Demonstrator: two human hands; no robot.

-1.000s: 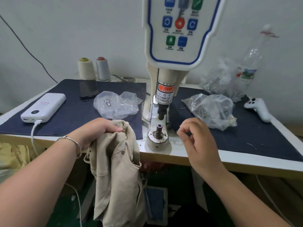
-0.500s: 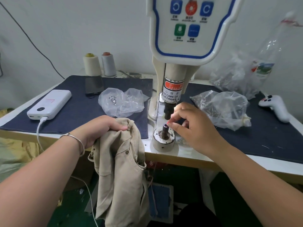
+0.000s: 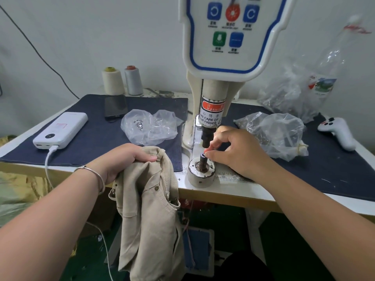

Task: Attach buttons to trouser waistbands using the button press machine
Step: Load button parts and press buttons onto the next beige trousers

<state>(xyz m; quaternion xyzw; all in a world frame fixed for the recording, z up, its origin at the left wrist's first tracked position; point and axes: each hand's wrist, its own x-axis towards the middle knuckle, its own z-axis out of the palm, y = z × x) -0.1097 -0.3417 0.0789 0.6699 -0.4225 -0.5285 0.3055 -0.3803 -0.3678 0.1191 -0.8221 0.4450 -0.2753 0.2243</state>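
Pinching a small button part onto the press post [image 3: 203, 161] with my right hand [image 3: 235, 153]; left hand [image 3: 123, 159] grips beige trousers [image 3: 150, 209] at 9 o'clock of it.

One head-worn camera looks forward and down from close above the near edge of the tabletop [image 3: 233, 194], facing the button press machine [image 3: 221, 94] and the wall behind; both forearms enter from below.

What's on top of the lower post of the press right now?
The right hand has its fingertips at the tip of the post. Whether a button part sits there is hidden by the fingers.
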